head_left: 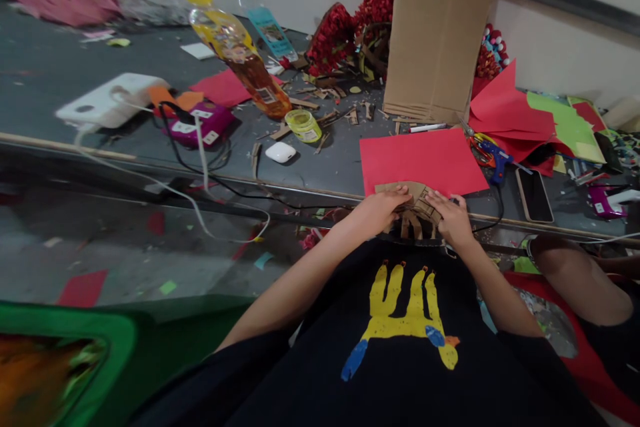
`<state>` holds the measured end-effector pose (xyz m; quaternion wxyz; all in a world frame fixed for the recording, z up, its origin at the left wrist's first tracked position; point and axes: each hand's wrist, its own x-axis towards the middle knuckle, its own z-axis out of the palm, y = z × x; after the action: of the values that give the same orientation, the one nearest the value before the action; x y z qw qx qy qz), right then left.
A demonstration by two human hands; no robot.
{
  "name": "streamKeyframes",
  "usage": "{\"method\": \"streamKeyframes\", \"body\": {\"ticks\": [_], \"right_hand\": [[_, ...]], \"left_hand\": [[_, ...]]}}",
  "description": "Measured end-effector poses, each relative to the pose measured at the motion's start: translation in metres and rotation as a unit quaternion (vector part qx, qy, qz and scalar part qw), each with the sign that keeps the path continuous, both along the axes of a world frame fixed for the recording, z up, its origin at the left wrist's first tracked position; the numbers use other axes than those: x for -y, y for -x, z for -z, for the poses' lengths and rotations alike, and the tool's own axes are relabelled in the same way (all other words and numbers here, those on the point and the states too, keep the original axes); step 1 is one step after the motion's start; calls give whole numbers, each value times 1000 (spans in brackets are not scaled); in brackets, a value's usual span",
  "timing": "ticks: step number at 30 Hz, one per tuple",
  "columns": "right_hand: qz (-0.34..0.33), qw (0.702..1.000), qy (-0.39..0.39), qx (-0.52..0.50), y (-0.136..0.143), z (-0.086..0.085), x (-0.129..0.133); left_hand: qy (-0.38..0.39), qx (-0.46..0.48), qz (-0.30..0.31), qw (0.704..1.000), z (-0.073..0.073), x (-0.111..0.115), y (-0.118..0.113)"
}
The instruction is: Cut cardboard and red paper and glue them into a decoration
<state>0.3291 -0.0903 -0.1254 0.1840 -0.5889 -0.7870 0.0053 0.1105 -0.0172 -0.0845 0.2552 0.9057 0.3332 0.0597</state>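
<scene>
At the table's front edge, close against my shirt, I have a brown cardboard piece (414,195) with cut strips hanging from its lower side. My left hand (386,209) grips its left part, fingers laid over the top. On the right part, my right hand (453,219) holds it with the fingertips pressed on the surface. The thumbs and the underside are partly hidden. Just beyond, partly beneath the cardboard, lies a red paper sheet (420,157). A blue glue gun (496,159) and scissors (473,135) rest at the sheet's right side.
A tall cardboard sheet (440,33) leans at the back. Two bottles, one with brown liquid (245,57), stand left of it. A phone (535,195) lies right. Purple sockets (203,125), cables and a white case (281,153) lie left. A person's leg (580,277) shows at right.
</scene>
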Motion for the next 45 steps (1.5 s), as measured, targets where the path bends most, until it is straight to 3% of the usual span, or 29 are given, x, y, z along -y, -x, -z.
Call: {"method": "streamKeyframes", "body": {"ticks": [25, 33, 45], "right_hand": [[14, 999, -1, -30, 2, 1, 1], [23, 1000, 0, -7, 3, 5, 1], [-13, 1000, -11, 16, -1, 7, 22]], "left_hand": [[-20, 20, -3, 1000, 7, 0, 0], [-7, 9, -11, 1000, 3, 2, -3], [-11, 15, -8, 1000, -10, 34, 5]]}}
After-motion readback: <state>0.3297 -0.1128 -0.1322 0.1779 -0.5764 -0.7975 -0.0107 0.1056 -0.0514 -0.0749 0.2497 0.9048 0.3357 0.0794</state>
